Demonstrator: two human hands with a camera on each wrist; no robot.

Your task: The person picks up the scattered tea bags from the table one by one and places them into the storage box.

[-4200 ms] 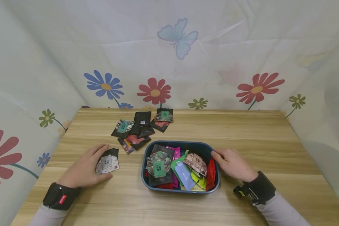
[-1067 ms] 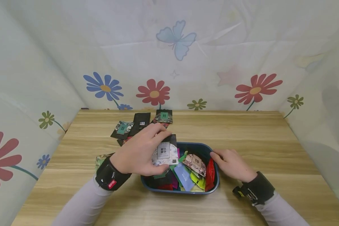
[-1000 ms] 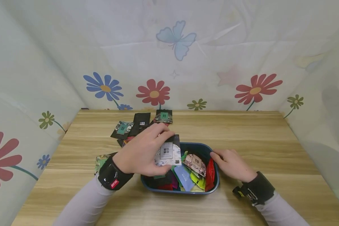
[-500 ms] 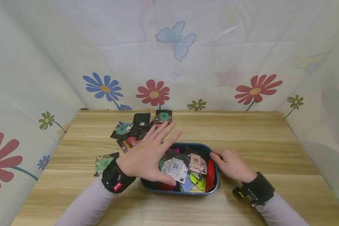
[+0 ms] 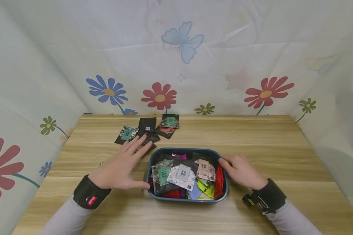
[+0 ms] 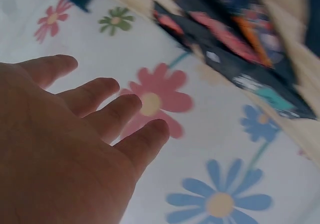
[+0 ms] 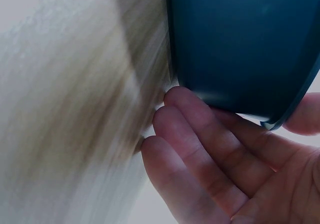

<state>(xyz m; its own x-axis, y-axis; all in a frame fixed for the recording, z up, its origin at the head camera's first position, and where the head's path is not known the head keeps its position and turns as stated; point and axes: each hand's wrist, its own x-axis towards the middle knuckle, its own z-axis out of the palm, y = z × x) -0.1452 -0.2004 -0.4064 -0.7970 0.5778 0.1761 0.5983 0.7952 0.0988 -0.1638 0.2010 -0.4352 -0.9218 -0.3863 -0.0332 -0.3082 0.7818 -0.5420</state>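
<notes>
My left hand (image 5: 122,166) hovers just left of the dark blue plastic bin (image 5: 191,201), fingers spread and holding nothing, thumb close to the rim. In the left wrist view its fingers (image 6: 102,112) point toward the pile, nothing in them. A black sachet with a white floral label (image 5: 182,173) lies on top inside the bin. Beside it are a green-label sachet (image 5: 163,175) and a pink-label sachet (image 5: 204,166). My right hand (image 5: 242,169) grips the bin's right end; in the right wrist view its fingers (image 7: 200,134) lie along the wall, thumb at the rim.
Behind the bin, to the left, lies a loose pile of black sachets (image 5: 147,125), with a green-label sachet (image 5: 170,121) at its right end. My left hand covers part of the pile's front. A flowered cloth (image 5: 223,65) stands behind the wooden tabletop (image 5: 253,137).
My left hand carried the white-label sachet from the table's left into the bin, let it go, and drew back left with fingers spread. My right hand stayed on the bin's end.
</notes>
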